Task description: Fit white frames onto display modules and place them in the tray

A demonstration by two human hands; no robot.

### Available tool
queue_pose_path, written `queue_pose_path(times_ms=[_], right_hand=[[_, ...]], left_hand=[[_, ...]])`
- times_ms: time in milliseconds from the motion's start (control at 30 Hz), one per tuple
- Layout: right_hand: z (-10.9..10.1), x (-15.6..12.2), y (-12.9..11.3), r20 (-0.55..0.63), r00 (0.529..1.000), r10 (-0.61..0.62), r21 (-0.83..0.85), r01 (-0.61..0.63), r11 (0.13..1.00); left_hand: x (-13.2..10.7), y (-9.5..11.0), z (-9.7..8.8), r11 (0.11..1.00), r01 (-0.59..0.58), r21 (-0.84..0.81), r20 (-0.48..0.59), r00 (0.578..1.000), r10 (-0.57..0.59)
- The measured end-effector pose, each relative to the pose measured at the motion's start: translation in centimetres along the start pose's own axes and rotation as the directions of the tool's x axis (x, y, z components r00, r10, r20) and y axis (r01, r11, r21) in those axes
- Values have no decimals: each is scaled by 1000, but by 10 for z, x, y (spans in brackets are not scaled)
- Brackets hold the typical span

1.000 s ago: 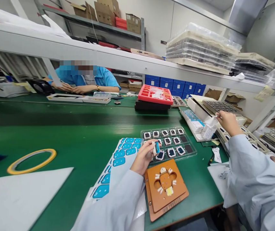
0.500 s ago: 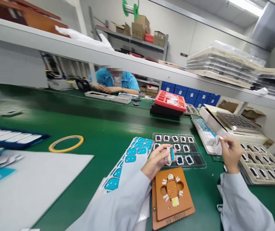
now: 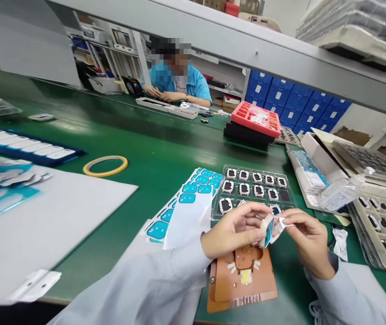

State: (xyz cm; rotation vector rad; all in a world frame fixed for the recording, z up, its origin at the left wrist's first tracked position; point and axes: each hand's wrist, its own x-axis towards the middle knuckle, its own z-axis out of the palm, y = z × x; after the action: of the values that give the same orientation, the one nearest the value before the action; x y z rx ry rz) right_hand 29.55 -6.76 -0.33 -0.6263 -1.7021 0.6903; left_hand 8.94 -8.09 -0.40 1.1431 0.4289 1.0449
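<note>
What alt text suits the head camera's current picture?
A left hand holds a small blue and white part beside a crumpled white scrap in the right hand, above a brown fixture. Beyond, a clear tray of parts sits on a green bench.

- A workshop for assembling small parts, laid out along a long green tabletop [image 3: 159, 144].
- White-and-black pieces [image 3: 244, 189], all much alike, sit in rows in a clear tray [image 3: 250, 182]; a beige tray [image 3: 362, 237] holds more small pieces.
- Sheets [image 3: 159, 229] with repeated blue rounded shapes lie near a brown block [image 3: 222, 286] with shaped recesses.
- Labelled blue bins [image 3: 301, 100] are stacked beyond a white overhead shelf [image 3: 213, 34].
- A co-worker [image 3: 166, 76] in a blue jacket [image 3: 198, 85] has both hands on the far side.
</note>
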Motion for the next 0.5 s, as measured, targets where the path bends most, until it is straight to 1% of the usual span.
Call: queue_pose_path(times_ms=[67,167,233,300,433,500], right_hand=[[3,-3,1,-22,997,69,69,-67,995],[7,-7,4,-86,973,216,214,-194,957],[9,-9,5,-62,962,266,289,-237,927],[9,-8,5,-27,969,246,287,-228,930],[9,-6,3,-89,991,104,134,-92,987],[9,-5,0,-85,994,68,73,-62,995]], left_hand=[[0,0,1,999,22,-32,11,1000,-22],[1,1,1,999,28,-43,22,999,-27],[1,3,0,999,25,-23,18,1000,-25],[1,4,1,1000,28,-3,18,999,-28],[0,6,2,999,39,30,22,999,-40],[0,6,2,998,50,45,16,999,-50]])
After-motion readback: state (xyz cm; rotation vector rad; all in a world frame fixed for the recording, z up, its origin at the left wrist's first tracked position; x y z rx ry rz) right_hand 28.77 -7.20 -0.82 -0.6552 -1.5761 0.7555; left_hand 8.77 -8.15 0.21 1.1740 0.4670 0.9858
